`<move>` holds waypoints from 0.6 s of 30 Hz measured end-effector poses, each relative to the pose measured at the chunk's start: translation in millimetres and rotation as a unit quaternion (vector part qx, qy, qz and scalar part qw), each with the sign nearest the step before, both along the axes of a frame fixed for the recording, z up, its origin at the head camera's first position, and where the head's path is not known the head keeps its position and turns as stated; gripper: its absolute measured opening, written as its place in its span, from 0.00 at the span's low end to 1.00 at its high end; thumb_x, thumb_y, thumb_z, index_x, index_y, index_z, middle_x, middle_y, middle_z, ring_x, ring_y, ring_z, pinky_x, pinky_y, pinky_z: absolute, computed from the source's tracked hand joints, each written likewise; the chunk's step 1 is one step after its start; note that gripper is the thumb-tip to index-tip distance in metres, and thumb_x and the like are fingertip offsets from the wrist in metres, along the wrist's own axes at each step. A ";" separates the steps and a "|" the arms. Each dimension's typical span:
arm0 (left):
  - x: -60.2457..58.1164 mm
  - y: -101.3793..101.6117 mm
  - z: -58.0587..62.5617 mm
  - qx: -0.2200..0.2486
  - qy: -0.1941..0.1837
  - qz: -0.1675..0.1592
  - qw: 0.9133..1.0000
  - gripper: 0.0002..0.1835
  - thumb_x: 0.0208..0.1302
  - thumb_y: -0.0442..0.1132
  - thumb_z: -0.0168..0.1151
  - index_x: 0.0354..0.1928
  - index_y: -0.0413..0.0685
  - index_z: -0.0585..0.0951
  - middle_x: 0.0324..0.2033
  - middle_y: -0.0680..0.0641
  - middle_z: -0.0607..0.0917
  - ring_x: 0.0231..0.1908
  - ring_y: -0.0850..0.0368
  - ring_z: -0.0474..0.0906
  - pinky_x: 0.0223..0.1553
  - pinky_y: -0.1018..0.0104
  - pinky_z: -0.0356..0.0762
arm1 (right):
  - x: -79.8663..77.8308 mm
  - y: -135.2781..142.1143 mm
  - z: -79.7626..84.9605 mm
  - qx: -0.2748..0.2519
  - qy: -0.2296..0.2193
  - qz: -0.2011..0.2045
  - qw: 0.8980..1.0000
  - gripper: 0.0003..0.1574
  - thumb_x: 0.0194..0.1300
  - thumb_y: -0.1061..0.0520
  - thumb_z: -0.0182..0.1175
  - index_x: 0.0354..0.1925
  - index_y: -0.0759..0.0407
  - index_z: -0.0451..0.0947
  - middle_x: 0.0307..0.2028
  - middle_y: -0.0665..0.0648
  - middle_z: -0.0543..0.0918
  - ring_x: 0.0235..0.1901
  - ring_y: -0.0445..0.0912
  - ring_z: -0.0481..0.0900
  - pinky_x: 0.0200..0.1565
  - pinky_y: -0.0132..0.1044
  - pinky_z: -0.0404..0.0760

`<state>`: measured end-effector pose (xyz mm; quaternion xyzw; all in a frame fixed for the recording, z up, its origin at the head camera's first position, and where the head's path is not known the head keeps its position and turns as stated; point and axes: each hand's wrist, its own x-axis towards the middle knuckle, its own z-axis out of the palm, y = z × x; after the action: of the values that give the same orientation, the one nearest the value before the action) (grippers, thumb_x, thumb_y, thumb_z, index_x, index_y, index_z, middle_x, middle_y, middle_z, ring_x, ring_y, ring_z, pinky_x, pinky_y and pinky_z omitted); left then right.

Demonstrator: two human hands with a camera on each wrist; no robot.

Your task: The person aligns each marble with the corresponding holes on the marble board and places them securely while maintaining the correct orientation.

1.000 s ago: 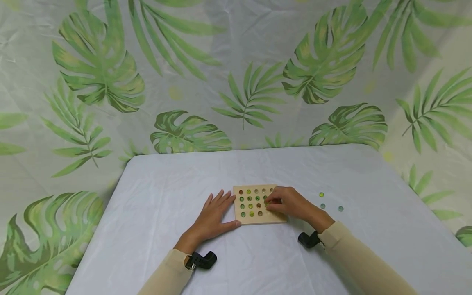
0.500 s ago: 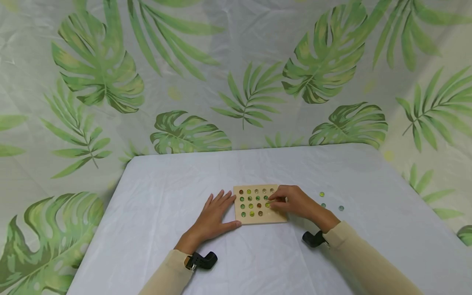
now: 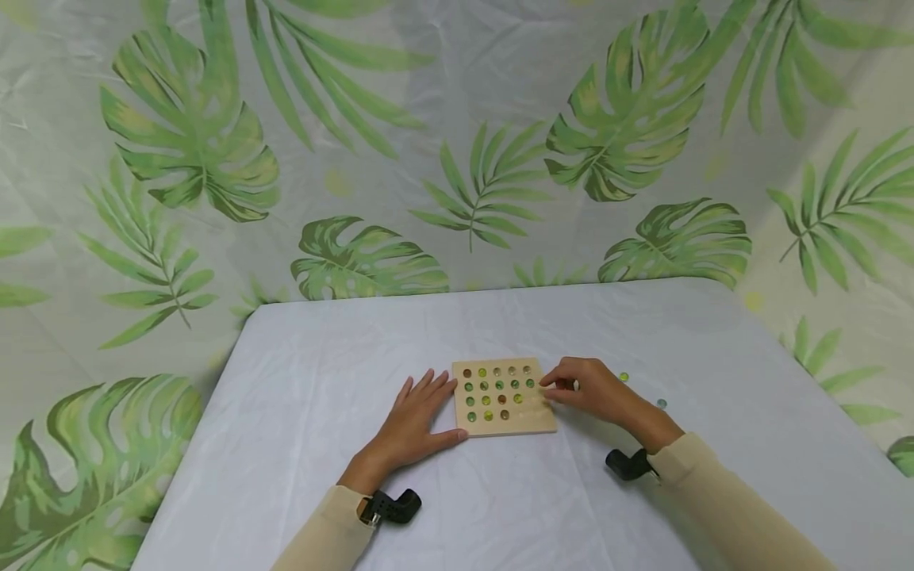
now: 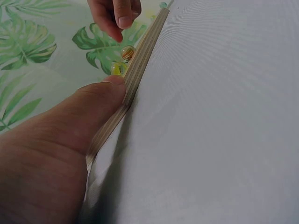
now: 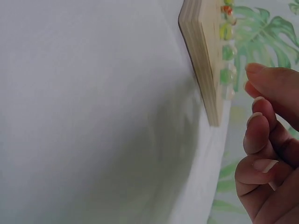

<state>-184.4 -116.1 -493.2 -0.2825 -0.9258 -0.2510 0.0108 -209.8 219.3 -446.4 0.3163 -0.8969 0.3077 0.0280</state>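
My cream sleeves (image 3: 321, 527) are showing at the bottom, with a black wrist camera (image 3: 400, 507) sitting at each cuff. My left hand (image 3: 414, 424) is lying palm down, fingers spread wide, its thumb touching the near left corner of the wooden board (image 3: 535, 416) and its forefinger meeting the left edge. My right hand (image 3: 593, 391) is hovering just beside the board's right edge, fingers bent, bare thumb and forefinger standing narrowly apart. Between my hands, the board is carrying glass marbles (image 3: 502, 400): three in the nearest row, then four, five and five. A pale bluish marble (image 3: 662, 404) and a yellow-green marble (image 3: 624, 377) are resting beyond my right wrist on the white tablecloth (image 3: 357, 341). Behind, a leaf-printed backdrop (image 3: 493, 79) is hanging.
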 end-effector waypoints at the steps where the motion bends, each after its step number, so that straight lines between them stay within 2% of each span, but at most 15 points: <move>1: -0.1 0.2 -0.3 -0.001 -0.001 0.000 1.000 0.47 0.58 0.70 0.57 0.73 0.52 0.60 0.73 0.48 0.58 0.74 0.49 0.45 0.71 0.47 0.36 | 0.7 2.6 -0.2 0.000 0.002 -0.002 1.000 0.10 0.58 0.59 0.70 0.40 0.57 0.86 0.25 0.42 0.75 0.26 0.36 0.70 0.28 0.30 0.73; 11: 4.0 0.6 1.2 0.003 -0.005 0.000 1.000 0.47 0.59 0.68 0.58 0.74 0.51 0.60 0.73 0.47 0.59 0.74 0.48 0.45 0.71 0.46 0.35 | 2.7 23.5 -0.9 0.005 0.001 -0.021 1.000 0.11 0.58 0.59 0.69 0.41 0.59 0.86 0.25 0.41 0.75 0.26 0.35 0.70 0.29 0.29 0.74; 18: 3.3 2.0 2.9 0.005 0.002 -0.001 1.000 0.47 0.59 0.67 0.59 0.74 0.51 0.60 0.73 0.47 0.59 0.74 0.48 0.46 0.71 0.47 0.36 | 4.3 37.5 1.0 0.000 0.023 -0.031 0.999 0.11 0.56 0.60 0.71 0.40 0.60 0.86 0.24 0.41 0.75 0.26 0.35 0.70 0.28 0.29 0.73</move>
<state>-181.1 -114.1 -490.3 -0.2842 -0.9241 -0.2550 0.0138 -205.5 256.8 -445.5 0.2949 -0.9056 0.2993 0.0582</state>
